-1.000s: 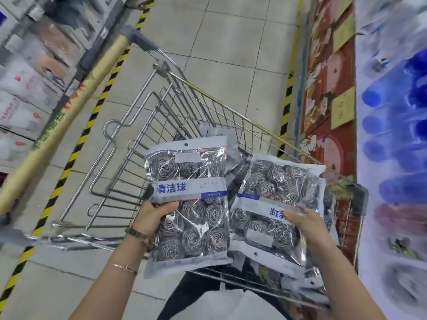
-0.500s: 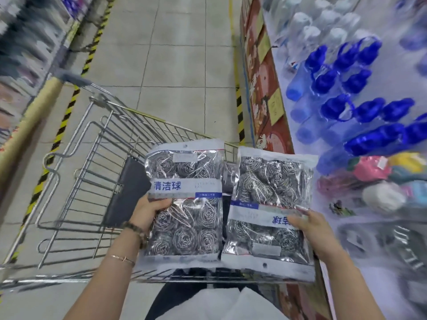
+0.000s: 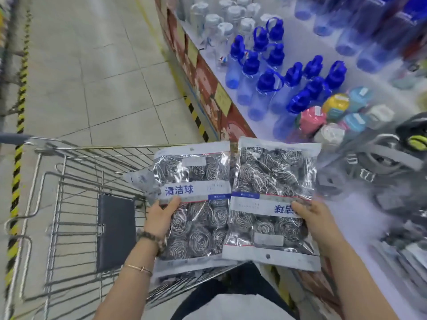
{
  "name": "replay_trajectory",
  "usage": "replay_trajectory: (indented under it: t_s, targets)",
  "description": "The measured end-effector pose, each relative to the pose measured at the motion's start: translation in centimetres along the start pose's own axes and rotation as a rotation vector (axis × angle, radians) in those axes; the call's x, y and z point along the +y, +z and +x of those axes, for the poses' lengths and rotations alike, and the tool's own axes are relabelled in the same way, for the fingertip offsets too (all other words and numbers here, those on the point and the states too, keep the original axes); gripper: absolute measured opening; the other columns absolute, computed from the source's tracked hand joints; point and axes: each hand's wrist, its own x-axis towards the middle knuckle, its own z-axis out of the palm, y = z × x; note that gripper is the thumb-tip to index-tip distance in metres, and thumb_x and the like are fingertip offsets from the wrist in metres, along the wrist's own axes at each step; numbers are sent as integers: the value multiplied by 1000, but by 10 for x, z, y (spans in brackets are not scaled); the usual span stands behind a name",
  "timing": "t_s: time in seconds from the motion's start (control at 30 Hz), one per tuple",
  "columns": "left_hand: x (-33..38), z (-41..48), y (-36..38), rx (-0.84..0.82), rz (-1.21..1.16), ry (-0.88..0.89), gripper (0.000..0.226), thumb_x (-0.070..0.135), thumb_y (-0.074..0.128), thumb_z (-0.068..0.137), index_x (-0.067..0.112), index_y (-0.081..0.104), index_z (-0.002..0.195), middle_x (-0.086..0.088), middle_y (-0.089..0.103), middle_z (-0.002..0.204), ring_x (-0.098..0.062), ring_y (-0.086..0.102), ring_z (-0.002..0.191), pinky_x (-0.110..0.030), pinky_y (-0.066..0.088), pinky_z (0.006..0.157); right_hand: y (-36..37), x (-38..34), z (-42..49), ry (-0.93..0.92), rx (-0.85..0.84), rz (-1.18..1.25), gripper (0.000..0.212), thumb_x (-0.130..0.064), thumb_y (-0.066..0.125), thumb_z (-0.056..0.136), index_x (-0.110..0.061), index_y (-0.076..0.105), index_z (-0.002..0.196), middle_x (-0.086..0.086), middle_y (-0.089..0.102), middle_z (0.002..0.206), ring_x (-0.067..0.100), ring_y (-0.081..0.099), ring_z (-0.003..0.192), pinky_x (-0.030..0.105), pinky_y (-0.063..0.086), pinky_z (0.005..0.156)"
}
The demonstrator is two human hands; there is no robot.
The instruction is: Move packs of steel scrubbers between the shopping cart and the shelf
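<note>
Supermarket aisle with grey tiled floor (image 3: 92,84): two packs held between the wire shopping cart (image 3: 76,181) and the white display shelf (image 3: 355,218).

Left hand (image 3: 161,219) has its grip clamped on the left clear plastic pack of coiled steel scrubbers (image 3: 198,172), thumb on the blue-and-white label. Right hand (image 3: 317,224) has its grip clamped on the right clear pack of steel scrubbers (image 3: 272,176), which is upside down. Both packs sit side by side, edges meeting, above the cart's near corner and just beside the shelf edge. Likely step: transfer to the shelf. Carry both packs flat, aim for bare shelf surface clear of the blue-capped translucent bottles (image 3: 272,82), and release only once each pack is supported.
</note>
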Motion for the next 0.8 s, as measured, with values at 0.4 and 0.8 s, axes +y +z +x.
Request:
replay_trajectory:
  t_s: [0.4,0.8]
  targets:
    - [28,-32,85,-390,265,120,50,32,51,93,-11,50,119,-31,55,118,-42,53,109,-44,41,91,-53,91,-139,195,429,227,10,-17,65,88,-13,73,84,14,73,90,35,67,90,55,49,91]
    - [50,-153,222,-788,348,286,22,21,51,93,3,54,81,-6,49,73,-17,43,68,-22,30,64,-115,198,-273,264,1000,452,25,-22,69,84,-13,64,107,9,69,102,30,63,100,50,47,95]
